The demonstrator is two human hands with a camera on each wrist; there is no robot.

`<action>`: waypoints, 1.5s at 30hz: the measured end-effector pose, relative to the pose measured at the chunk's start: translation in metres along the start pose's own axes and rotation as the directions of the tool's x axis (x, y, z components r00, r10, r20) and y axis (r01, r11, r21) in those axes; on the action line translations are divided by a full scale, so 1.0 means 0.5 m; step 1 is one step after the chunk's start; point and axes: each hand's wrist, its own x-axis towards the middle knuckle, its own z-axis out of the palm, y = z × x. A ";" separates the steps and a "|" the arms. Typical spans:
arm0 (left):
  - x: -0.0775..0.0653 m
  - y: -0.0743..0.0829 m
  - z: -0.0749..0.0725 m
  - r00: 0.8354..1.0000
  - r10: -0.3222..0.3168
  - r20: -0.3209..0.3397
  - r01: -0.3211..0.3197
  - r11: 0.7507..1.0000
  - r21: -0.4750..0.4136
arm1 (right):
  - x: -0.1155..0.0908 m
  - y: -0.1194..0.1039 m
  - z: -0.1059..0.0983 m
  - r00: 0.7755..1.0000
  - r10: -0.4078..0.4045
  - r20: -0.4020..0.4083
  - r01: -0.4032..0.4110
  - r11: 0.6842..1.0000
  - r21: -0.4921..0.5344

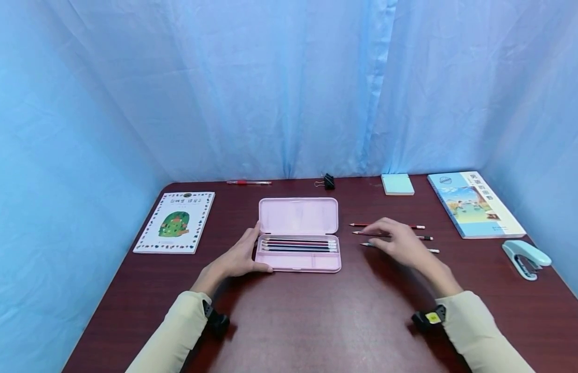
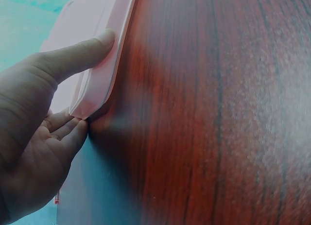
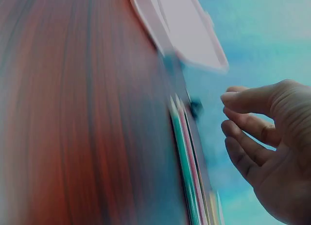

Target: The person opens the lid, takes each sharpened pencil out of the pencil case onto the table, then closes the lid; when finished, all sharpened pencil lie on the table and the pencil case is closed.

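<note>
Left hand (image 1: 239,257) on the case (image 1: 286,262), right hand (image 1: 402,246) over loose pencils

From my seat at the feed, I have the case in the middle of the table (image 1: 293,321), its lid (image 1: 298,215) tipped back on the far side. A row of stored pencils (image 1: 298,244) lies in its long rear slot; the front compartments show bare floor.

The left hand grips the case at its left end, thumb against the front wall near the corner, other fingers spread from it along the side. I judge the case light and fairly stiff, probably smooth enough to slide if nudged, so that corner looks a sound place to steady it.

The right hand hangs over the three loose pencils, right of the case: the red pencil (image 1: 417,227) farthest, then the middle pencil (image 1: 424,238), then the green pencil (image 3: 186,162) nearest me. Its fingers are bent, and in the head view a gap shows between thumb and forefinger; I see nothing pinched there. Whether a fingertip touches wood, I cannot tell.

The pencils should handle as light and rigid, apt to roll, with points that could snap. I would take one mid-shaft, between thumb and forefinger, clear of the tip.
</note>
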 end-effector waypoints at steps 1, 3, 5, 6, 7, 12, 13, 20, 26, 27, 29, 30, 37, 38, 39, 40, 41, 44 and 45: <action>0.000 0.000 0.000 1.000 0.004 -0.002 -0.004 1.000 0.002 | 0.012 -0.014 0.014 1.000 -0.011 0.013 0.011 1.000 0.023; 0.000 0.000 -0.001 1.000 0.007 -0.002 -0.007 1.000 0.003 | 0.032 -0.041 0.044 0.998 -0.045 0.039 0.042 0.997 0.066; 0.000 0.001 -0.001 1.000 0.008 -0.001 -0.008 1.000 0.000 | 0.048 -0.067 0.073 0.994 -0.087 0.071 0.080 0.991 0.103; 0.000 0.001 -0.001 1.000 0.006 0.000 -0.006 1.000 -0.001 | 0.054 -0.080 0.086 0.990 -0.106 0.091 0.095 0.989 0.112; 0.000 0.001 -0.001 1.000 0.005 0.001 -0.005 1.000 -0.006 | 0.059 -0.093 0.098 0.986 -0.120 0.115 0.106 0.987 0.119; -0.001 0.002 -0.001 1.000 -0.008 0.004 0.008 1.000 -0.018 | 0.076 -0.136 0.141 0.966 -0.132 0.221 0.126 0.991 0.039; -0.001 0.002 -0.001 1.000 -0.005 0.002 0.005 1.000 -0.020 | 0.078 -0.141 0.146 0.964 -0.119 0.237 0.119 0.993 0.013; 0.000 0.002 -0.003 1.000 0.013 -0.003 -0.013 1.000 -0.008 | 0.093 -0.144 0.158 0.967 -0.129 0.221 0.139 0.990 -0.034; 0.002 0.001 -0.002 1.000 0.019 0.002 -0.019 1.000 -0.003 | 0.098 -0.132 0.161 0.965 -0.179 0.191 0.172 0.984 0.050; 0.002 0.001 -0.002 1.000 0.018 0.002 -0.018 1.000 -0.003 | 0.098 -0.131 0.162 0.966 -0.183 0.184 0.176 0.983 0.054; 0.001 0.001 -0.002 1.000 0.017 0.002 -0.016 1.000 -0.006 | 0.098 -0.129 0.162 0.967 -0.185 0.173 0.177 0.982 0.063; 0.001 0.001 -0.002 1.000 0.015 0.001 -0.015 1.000 -0.006 | 0.098 -0.129 0.163 0.969 -0.183 0.168 0.174 0.983 0.064; 0.001 -0.001 -0.002 1.000 0.022 -0.009 -0.022 1.000 -0.001 | 0.094 -0.132 0.154 0.985 -0.123 0.122 0.117 0.992 0.053; 0.001 -0.001 -0.001 1.000 0.023 -0.009 -0.023 1.000 -0.002 | 0.092 -0.132 0.149 0.988 -0.106 0.116 0.099 0.993 0.063; 0.001 -0.001 -0.001 1.000 0.021 -0.009 -0.021 1.000 -0.004 | 0.089 -0.130 0.143 0.990 -0.090 0.109 0.083 0.994 0.076; 0.000 -0.001 -0.001 1.000 0.018 -0.008 -0.018 1.000 -0.004 | 0.086 -0.127 0.136 0.992 -0.076 0.101 0.066 0.994 0.091; 0.000 -0.001 -0.001 1.000 0.012 -0.006 -0.012 1.000 -0.004 | 0.083 -0.122 0.129 0.994 -0.061 0.095 0.051 0.994 0.101; 0.000 0.000 -0.001 1.000 -0.004 0.003 0.004 1.000 -0.005 | 0.066 -0.101 0.101 0.997 -0.029 0.074 0.020 0.993 0.117; 0.000 0.001 -0.001 1.000 -0.013 0.008 0.013 1.000 -0.004 | 0.058 -0.092 0.091 0.998 -0.021 0.065 0.014 0.994 0.111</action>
